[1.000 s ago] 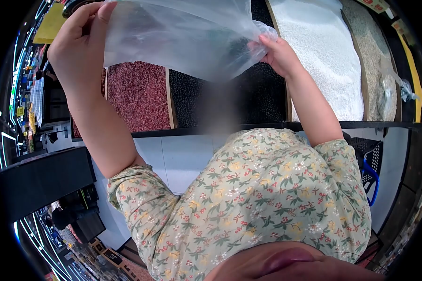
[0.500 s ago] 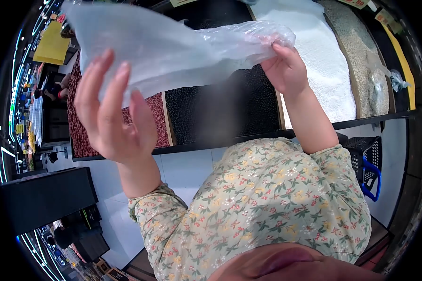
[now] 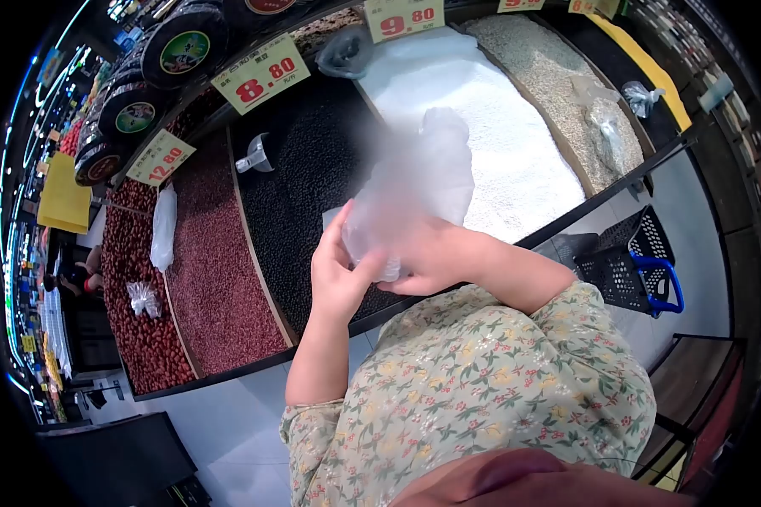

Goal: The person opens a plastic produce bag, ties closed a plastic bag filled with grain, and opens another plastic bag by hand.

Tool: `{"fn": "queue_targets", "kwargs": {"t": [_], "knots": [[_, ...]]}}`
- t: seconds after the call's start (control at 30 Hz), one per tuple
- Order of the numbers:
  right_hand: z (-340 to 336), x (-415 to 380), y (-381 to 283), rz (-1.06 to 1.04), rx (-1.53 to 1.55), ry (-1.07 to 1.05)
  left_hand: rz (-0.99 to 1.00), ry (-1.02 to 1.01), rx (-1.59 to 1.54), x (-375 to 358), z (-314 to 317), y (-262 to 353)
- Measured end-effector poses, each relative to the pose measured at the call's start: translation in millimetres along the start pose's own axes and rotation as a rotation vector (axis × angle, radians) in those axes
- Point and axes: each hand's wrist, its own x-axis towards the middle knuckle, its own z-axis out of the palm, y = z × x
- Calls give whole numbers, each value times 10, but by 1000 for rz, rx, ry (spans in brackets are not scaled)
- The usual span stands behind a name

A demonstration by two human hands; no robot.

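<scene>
I hold a thin clear plastic bag [image 3: 427,173] close in front of my chest with both hands. My left hand [image 3: 340,275] pinches its lower edge with thumb and fingers. My right hand [image 3: 435,258] grips the bag's bottom from the other side. The bag stands up blurred above my hands, over the bin of black beans [image 3: 300,194] and the edge of the white rice bin [image 3: 482,135].
Open bins hold reddish beans [image 3: 211,279], dark red dates [image 3: 139,329] and pale grain [image 3: 558,76], with price signs [image 3: 262,78] behind. A clear scoop [image 3: 254,156] lies in the black beans. A black basket with a blue handle [image 3: 638,270] stands at right on the floor.
My hands came down from overhead to chest height and together. The spread-out bag is now bunched between them, and my left hand has taken hold of it again. The view tilted up over the bins.
</scene>
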Motion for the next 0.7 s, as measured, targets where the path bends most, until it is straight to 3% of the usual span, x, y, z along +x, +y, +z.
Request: {"fn": "queue_targets", "kwargs": {"t": [0.03, 0.1, 0.17, 0.23, 0.3, 0.4, 0.47, 0.5, 0.57, 0.6, 0.63, 0.7], "knots": [[-8, -61, 20, 35, -45, -138, 9, -24, -7, -10, 0, -37], [-10, -197, -16, 120, -40, -132, -145, 112, -2, -34, -84, -78], [4, -308, 53, 198, -24, -128, -2, 213, 46, -69, -149, -117], [116, -422, 333, 177, -53, 218, 16, 207, -237, -97, -259, -133], [172, -441, 577, 254, -87, 175, -95, 122, -743, -127, -312, -130], [2, -501, 434, 338, 6, 299, -276, 3, -758, -228, -36, -202], [344, -669, 588, 377, 211, 618, -535, -124, -824, -359, 200, -343], [381, -680, 536, 376, 209, 622, -681, -239, -833, -442, 261, -480], [432, -697, 390, 585, -158, 256, -831, -521, -776, -520, 388, -553], [446, -584, 232, 498, 254, 389, -851, -557, -760, -556, 399, -591], [563, -657, 372, 501, 254, 393, -870, -592, -743, -587, 405, -606], [956, -831, 873, 429, -19, -65, -795, -635, -713, -564, 368, -488]]}}
